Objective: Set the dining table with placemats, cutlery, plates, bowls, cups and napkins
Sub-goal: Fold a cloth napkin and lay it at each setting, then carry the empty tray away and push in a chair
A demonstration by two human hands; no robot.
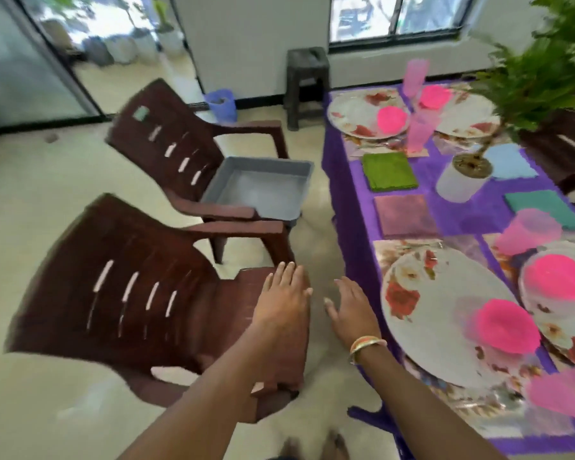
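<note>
Reaching over the near brown plastic chair point(80, 260), the left hand point(284, 293) and the right hand point(352, 307) are spreading straight fingers and holding nothing; whether the left is touching the chair is unclear. The near floral plate point(429, 327), carrying a pink bowl point(508, 330), is sitting close to the left edge of the purple-clothed table point(462, 210), just right of the right hand. Swinging that arm rightward is likely risking a knock that sends the plate sliding off.

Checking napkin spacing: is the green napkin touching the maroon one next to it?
Apart. The head view shows a strip of purple tablecloth between the green napkin and the maroon napkin.
</note>
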